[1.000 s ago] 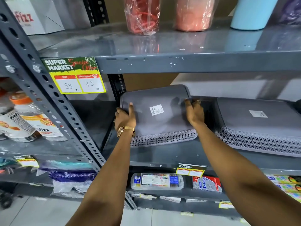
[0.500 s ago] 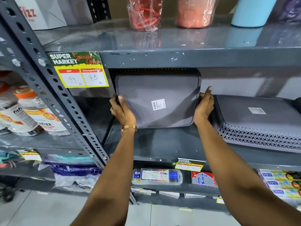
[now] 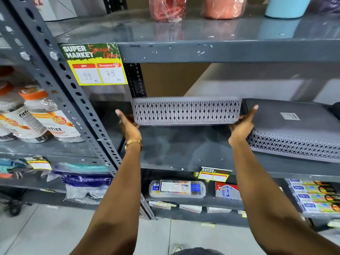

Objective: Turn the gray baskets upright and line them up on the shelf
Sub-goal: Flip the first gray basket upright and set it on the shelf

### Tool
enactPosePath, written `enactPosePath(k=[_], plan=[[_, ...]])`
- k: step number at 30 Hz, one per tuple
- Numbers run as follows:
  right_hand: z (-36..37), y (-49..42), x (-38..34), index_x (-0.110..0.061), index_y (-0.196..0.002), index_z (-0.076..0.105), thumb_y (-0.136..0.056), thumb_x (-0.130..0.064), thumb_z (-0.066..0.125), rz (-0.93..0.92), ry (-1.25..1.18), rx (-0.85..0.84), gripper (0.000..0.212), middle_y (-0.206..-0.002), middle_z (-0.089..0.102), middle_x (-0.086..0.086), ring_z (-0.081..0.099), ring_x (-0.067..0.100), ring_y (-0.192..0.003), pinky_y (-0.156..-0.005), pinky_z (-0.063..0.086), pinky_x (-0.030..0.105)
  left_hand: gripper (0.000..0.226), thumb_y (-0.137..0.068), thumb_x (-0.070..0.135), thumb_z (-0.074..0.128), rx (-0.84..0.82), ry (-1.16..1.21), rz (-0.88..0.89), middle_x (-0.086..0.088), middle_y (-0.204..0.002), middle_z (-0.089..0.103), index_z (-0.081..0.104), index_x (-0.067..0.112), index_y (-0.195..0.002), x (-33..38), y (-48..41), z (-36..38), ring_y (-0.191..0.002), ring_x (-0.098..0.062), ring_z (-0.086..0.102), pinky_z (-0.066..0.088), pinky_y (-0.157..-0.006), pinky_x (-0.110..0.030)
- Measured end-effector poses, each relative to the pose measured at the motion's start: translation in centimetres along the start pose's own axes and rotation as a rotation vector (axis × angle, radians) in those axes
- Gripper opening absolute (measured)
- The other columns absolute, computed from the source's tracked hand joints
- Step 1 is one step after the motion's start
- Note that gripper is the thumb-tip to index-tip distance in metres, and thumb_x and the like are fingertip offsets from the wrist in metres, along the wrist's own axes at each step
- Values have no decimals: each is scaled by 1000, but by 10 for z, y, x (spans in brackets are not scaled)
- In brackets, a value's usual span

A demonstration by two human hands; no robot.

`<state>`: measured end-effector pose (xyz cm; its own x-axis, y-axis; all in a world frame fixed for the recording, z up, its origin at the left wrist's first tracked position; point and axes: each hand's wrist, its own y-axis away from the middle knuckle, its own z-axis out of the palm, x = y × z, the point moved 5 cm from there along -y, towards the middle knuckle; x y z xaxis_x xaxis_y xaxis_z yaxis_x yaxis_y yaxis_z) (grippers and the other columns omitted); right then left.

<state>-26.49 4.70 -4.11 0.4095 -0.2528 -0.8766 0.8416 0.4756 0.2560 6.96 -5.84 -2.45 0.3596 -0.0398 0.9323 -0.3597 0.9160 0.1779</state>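
While half a second ago the held gray basket (image 3: 185,112) showed its labelled base to the camera, it now presents its perforated side wall, level and apparently upright, clear of the shelf (image 3: 184,150) at frame centre. The left hand (image 3: 128,126) and right hand (image 3: 242,122) each grip one end, fingers curled under. The flip appears complete; lowering and aligning remain. A second gray basket (image 3: 294,129), still inverted with its label up, lies at centre right, touching or just beside the right hand, and limits sideways room. A price tag (image 3: 93,65) hangs upper left; bottles (image 3: 46,118) stand beyond the upright post (image 3: 60,83).
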Motion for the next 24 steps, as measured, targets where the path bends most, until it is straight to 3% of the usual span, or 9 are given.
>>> enactPosePath(k=[2,4,5,8,10,15,17,20,24], plan=[[-11,-2,8,-21,-69,64,-85,-63,54,29,-13,-49,46,-57,65,-5,58,14,-54,-59,50,29,69,-90,68,38,-35,-112,-60,-9,-146,48,53,18,-135,-3,-7,-11,-133,-25,45,31,-117,-48],[-20,-3,22,-14,-109,72,-81,-60,60,84,-87,-125,55,-97,76,10,68,20,-70,-81,57,40,64,-72,79,53,-105,-182,-122,-6,-120,68,75,24,-96,-22,-28,-22,-115,-25,61,40,-109,-52],[-26,0,26,-12,-110,71,-78,-63,62,107,-67,-157,60,-109,73,14,70,22,-74,-90,55,44,65,-59,83,59,-141,-250,-135,-2,-113,72,77,25,-82,-34,-40,-26,-111,-24,64,43,-106,-52],[-36,4,32,-13,-73,63,-82,-54,64,155,137,-221,42,-88,72,7,69,20,-70,-84,55,40,41,-57,61,71,-246,-437,-171,1,-100,74,74,25,-76,-33,-35,-27,-104,-23,67,48,-103,-48],[-36,4,34,-4,-89,66,-85,-38,68,165,258,-217,34,-89,69,6,66,20,-76,-82,55,37,17,-67,36,75,-255,-574,-115,-6,-94,74,72,20,-73,-17,-18,-23,-95,-25,69,54,-95,-43],[-23,-3,26,-5,-117,62,-87,-14,68,80,479,-249,32,-122,65,14,60,29,-117,-107,44,41,38,-86,-3,59,-295,-925,28,-12,-120,67,59,7,-123,-4,-8,-10,-101,-27,64,52,-89,-32],[-15,-1,23,-5,-134,54,-88,-9,65,7,630,-275,47,-128,63,14,60,27,-114,-102,46,35,49,-89,-3,53,-279,-1117,110,-17,-130,60,46,8,-136,-3,-3,-7,-115,-37,60,50,-98,-40],[-12,5,22,-8,-126,61,-86,-1,62,-121,882,-258,40,-114,69,14,63,26,-99,-87,49,31,65,-90,1,53,-279,-1388,221,-23,-132,55,25,15,-148,-5,5,-7,-118,-44,56,48,-96,-49],[-13,8,24,-9,-120,64,-84,4,60,-209,1008,-244,39,-112,71,18,64,37,-109,-100,50,46,68,-87,-7,54,-288,-1449,293,-24,-119,62,25,14,-145,-6,1,-7,-105,-44,62,52,-88,-50]])
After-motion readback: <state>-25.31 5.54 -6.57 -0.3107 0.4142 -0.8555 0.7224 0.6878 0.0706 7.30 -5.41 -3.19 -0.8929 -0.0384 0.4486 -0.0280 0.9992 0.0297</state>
